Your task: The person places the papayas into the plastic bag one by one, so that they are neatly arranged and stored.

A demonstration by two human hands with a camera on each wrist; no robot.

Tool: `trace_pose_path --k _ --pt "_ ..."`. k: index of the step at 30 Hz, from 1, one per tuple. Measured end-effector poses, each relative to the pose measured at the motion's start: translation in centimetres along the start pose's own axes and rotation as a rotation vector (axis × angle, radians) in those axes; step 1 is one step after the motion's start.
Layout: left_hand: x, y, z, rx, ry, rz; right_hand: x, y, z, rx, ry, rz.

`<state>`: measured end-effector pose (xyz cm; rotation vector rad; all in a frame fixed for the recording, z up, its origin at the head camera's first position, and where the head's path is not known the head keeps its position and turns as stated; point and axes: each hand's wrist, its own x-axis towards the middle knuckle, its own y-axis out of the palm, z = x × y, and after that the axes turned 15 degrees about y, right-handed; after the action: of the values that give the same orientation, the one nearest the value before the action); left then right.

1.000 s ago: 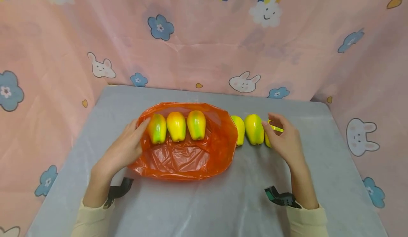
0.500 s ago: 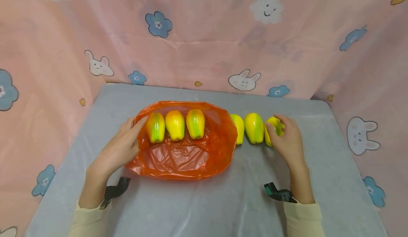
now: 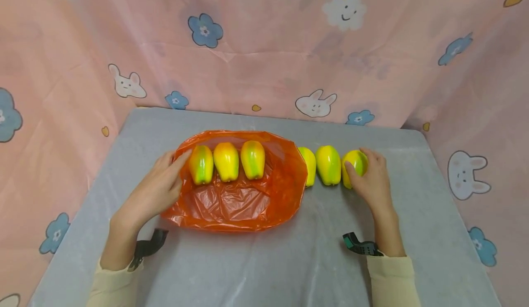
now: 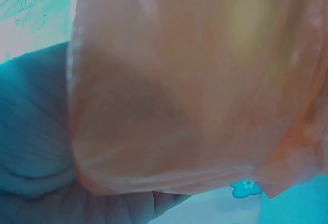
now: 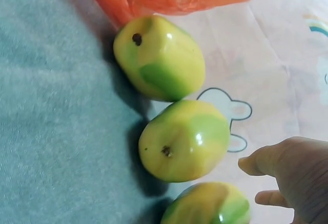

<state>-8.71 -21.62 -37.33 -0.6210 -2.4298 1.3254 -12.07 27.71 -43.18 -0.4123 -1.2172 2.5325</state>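
A red-orange plastic bag [image 3: 231, 208] stands with its mouth spread wide. Three glossy yellow-green, papaya-shaped fruits lie side by side in it, the middle fruit [image 3: 226, 162] among them. At the bag's left rim my left hand [image 3: 159, 185] holds the film, thumb on the inner side; the bag's wall hides most of this hand in the left wrist view. Three more such fruits form a row to the right of the bag. Around the rightmost fruit [image 3: 348, 178], my right hand [image 3: 374, 183] has thumb and fingers spread; its thumb [image 5: 259, 162] shows apart from the fruit in the right wrist view.
The row's first fruit [image 3: 307, 162] is partly covered by the bag's right edge, and the middle fruit [image 3: 329, 165] sits beside it. All stand on a grey covered table [image 3: 314, 261]. A pink patterned curtain [image 3: 256, 64] encloses the back and sides.
My right hand has shifted slightly right and its fingers have come off the rightmost fruit, which shows more fully now. My left hand stays at the bag's rim.
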Motion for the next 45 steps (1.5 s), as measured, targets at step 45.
trace_pose_path --k 45 --pt "0.0 -0.1 0.3 0.009 0.019 0.008 1.1 -0.4 -2.0 0.013 0.086 0.111"
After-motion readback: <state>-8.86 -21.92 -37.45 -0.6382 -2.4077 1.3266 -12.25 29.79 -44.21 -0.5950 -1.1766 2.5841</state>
